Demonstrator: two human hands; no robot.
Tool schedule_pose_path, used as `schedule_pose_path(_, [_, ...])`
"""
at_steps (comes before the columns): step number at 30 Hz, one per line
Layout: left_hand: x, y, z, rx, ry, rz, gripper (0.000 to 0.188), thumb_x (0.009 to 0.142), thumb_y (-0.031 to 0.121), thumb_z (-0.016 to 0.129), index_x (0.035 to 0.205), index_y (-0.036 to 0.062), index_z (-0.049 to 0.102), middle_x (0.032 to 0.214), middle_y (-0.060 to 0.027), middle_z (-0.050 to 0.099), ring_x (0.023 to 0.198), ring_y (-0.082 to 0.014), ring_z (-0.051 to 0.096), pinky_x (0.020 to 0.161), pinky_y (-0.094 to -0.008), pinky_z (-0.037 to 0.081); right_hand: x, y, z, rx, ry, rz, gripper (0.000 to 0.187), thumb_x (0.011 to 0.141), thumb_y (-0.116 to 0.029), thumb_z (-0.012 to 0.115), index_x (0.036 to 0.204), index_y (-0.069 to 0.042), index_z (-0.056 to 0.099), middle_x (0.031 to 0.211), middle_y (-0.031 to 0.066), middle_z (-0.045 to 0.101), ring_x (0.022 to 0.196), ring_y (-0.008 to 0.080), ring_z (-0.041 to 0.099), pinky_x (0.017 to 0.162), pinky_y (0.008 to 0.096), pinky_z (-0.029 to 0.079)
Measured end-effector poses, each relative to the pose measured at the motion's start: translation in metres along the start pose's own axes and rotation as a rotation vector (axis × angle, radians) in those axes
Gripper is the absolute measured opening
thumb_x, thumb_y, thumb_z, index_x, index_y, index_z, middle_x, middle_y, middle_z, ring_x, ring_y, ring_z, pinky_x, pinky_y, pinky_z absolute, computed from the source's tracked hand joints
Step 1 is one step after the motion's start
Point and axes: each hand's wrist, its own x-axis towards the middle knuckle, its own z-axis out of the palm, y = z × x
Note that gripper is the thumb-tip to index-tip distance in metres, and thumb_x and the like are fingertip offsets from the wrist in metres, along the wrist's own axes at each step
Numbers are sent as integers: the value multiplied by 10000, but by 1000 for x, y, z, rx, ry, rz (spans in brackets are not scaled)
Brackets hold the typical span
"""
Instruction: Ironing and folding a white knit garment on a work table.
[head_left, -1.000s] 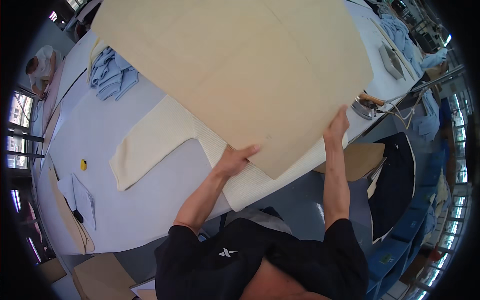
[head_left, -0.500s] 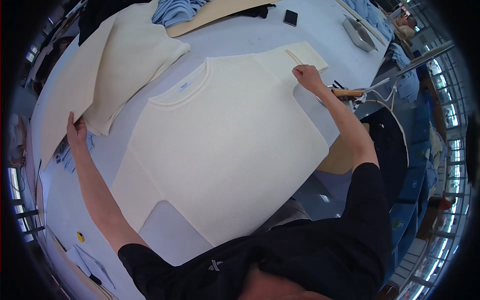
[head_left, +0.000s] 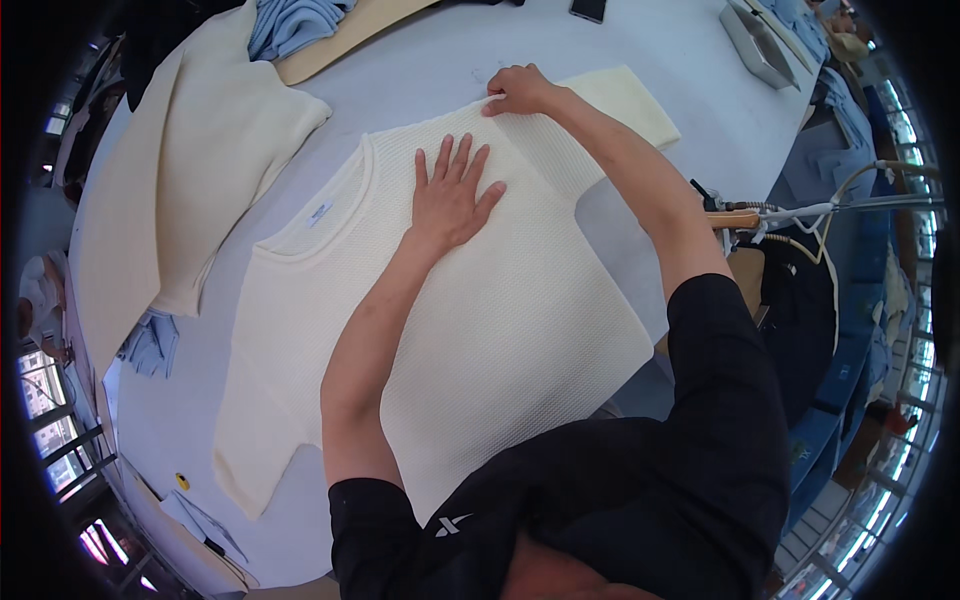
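A cream knit sweater lies spread on the white table, its neckline toward the far left and a label inside the collar. My left hand rests flat on the knit beside the neckline, fingers spread. At the far shoulder edge, my right hand pinches the sweater's fabric between thumb and fingers. Past that hand, the right sleeve reaches out to the right. The left sleeve lies toward the near left. My right forearm crosses over part of the right sleeve.
Another cream garment with a tan board on it lies at left. Folded blue garments and a phone are at the back. A metal tray sits back right, and a wooden-handled tool with hoses at the right edge.
My left hand has left the board at left and come onto the sweater. My right hand has moved leftward from the sleeve to the shoulder edge. The whole view has shifted slightly.
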Motion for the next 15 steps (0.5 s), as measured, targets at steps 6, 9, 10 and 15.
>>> schedule_pose_path(6, [37, 8, 27, 70, 61, 57, 707, 1050, 571, 227, 1550, 90, 360, 1642, -108, 281, 1553, -279, 125, 1240, -560, -16, -90, 86, 4, 111, 393, -26, 365, 856, -319, 761, 1134, -103, 666, 1148, 72, 664, 1091, 250, 618, 989, 382, 469])
schedule_pose_path(9, [63, 15, 28, 31, 79, 167, 695, 1057, 554, 219, 1551, 85, 356, 1640, -115, 285, 1552, -279, 136, 1237, -572, -4, -145, 123, 37, -151, 420, 57, 365, 832, -323, 771, 1087, -80, 680, 1130, 79, 676, 1067, 270, 633, 924, 358, 492])
schedule_pose_path(10, [73, 18, 27, 36, 83, 140, 691, 1057, 551, 224, 1549, 85, 359, 1636, -118, 291, 1551, -276, 140, 1237, -573, -1, -152, 134, 48, -226, 516, 54, 339, 841, -319, 756, 1062, -71, 690, 1110, 89, 689, 1038, 281, 646, 875, 351, 509])
schedule_pose_path(15, [86, 20, 28, 37, 32, 4, 671, 1064, 535, 239, 1546, 85, 363, 1626, -124, 313, 1542, -270, 175, 1237, -575, 30, -164, 128, 15, 702, 682, 487, 324, 902, -260, 644, 1069, 12, 702, 975, 139, 697, 913, 220, 643, 822, 339, 526])
